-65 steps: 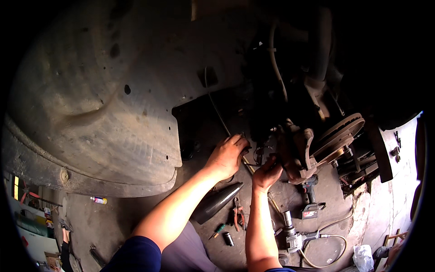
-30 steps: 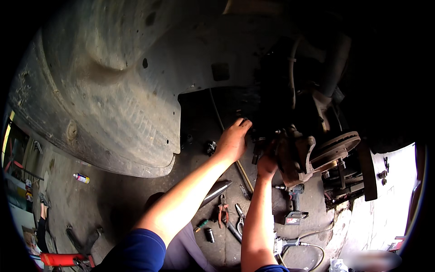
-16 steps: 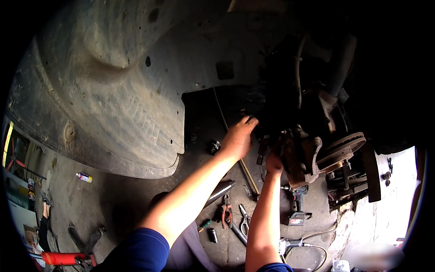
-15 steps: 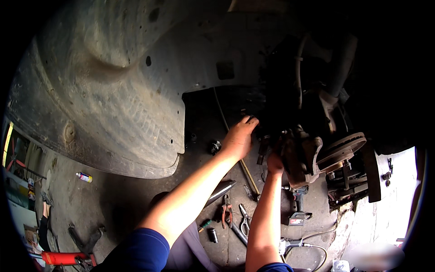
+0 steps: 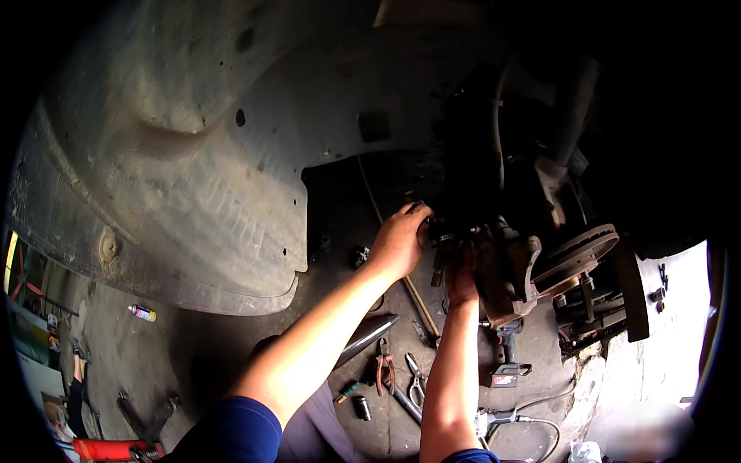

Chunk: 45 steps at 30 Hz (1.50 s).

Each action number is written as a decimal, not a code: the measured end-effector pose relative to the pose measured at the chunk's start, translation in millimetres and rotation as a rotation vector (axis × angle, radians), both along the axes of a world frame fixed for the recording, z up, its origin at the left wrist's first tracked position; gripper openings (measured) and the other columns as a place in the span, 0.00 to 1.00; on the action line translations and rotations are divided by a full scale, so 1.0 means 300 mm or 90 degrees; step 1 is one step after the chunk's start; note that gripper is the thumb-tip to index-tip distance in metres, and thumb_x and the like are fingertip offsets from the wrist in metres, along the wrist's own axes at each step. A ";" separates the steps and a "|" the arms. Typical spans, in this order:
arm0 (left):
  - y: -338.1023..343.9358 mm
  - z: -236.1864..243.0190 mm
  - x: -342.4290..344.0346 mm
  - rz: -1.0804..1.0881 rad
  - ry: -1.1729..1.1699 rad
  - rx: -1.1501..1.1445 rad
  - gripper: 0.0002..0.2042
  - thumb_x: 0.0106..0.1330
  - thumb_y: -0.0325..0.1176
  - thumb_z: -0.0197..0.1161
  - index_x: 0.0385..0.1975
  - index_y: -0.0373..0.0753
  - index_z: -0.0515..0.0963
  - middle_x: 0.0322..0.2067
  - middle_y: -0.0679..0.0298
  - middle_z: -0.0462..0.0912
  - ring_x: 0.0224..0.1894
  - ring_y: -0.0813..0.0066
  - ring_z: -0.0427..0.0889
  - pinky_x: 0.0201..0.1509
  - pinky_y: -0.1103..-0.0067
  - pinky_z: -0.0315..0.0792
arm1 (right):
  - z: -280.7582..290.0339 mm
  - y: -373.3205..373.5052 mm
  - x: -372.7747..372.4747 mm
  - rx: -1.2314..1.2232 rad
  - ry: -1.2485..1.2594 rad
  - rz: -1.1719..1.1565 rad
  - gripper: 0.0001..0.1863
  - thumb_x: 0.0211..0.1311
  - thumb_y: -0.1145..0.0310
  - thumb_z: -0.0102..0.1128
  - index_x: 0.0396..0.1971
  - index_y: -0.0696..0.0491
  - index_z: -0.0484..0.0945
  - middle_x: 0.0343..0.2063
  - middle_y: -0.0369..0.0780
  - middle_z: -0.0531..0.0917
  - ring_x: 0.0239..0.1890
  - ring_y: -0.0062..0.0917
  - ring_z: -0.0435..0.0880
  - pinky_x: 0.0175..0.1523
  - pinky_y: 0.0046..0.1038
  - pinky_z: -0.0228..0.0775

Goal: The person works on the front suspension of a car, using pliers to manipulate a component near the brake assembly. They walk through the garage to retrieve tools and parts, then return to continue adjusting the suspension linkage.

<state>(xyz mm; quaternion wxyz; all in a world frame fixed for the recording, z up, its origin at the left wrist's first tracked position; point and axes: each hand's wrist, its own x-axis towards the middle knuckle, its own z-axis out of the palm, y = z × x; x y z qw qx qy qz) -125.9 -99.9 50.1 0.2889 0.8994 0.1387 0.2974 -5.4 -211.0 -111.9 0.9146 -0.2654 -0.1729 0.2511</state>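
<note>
1. Left arm: rises from the lower edge, upper arm in a dark blue sleeve, bare forearm stretched up and to the right, elbow nearly straight.
2. Left hand: back toward the camera, wrist slightly bent, fingers curled forward above the knuckles; what they close on is hidden in shadow.
3. Right arm: bare forearm stands almost upright from the lower edge, just right of the left arm, a strip of blue sleeve at its base.
4. Right hand: lower than the left hand and just to its right, wrist straight, fingers reaching upward into darkness; their closure cannot be judged.
5. The two hands sit close together, not touching.
</note>
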 end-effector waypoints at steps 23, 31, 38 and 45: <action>-0.008 0.013 0.012 -0.009 -0.122 -0.007 0.12 0.66 0.23 0.63 0.49 0.36 0.78 0.48 0.53 0.80 0.48 0.52 0.83 0.51 0.68 0.78 | 0.126 0.060 -0.167 -0.054 0.095 -0.124 0.26 0.85 0.61 0.39 0.76 0.53 0.58 0.72 0.38 0.66 0.71 0.27 0.67 0.74 0.31 0.60; -0.242 0.116 -0.091 -0.144 -0.045 -0.048 0.36 0.59 0.44 0.77 0.62 0.31 0.72 0.56 0.49 0.76 0.61 0.52 0.78 0.65 0.66 0.73 | -0.018 0.021 -0.097 -0.087 -0.007 -0.125 0.23 0.83 0.61 0.42 0.70 0.53 0.66 0.65 0.39 0.73 0.66 0.28 0.72 0.70 0.32 0.66; -0.265 0.101 -0.070 -0.095 0.012 -0.062 0.45 0.50 0.48 0.83 0.64 0.29 0.71 0.60 0.47 0.76 0.63 0.51 0.77 0.67 0.67 0.72 | 0.012 0.031 -0.108 -0.066 0.008 -0.121 0.22 0.82 0.62 0.44 0.70 0.54 0.67 0.65 0.39 0.73 0.66 0.27 0.72 0.70 0.32 0.65; -0.309 0.072 -0.051 -0.115 -0.071 -0.136 0.37 0.50 0.34 0.83 0.61 0.30 0.74 0.53 0.52 0.81 0.56 0.55 0.82 0.62 0.70 0.75 | 0.021 0.007 -0.108 -0.070 0.017 -0.117 0.22 0.82 0.64 0.46 0.69 0.54 0.68 0.65 0.38 0.73 0.65 0.27 0.72 0.70 0.32 0.65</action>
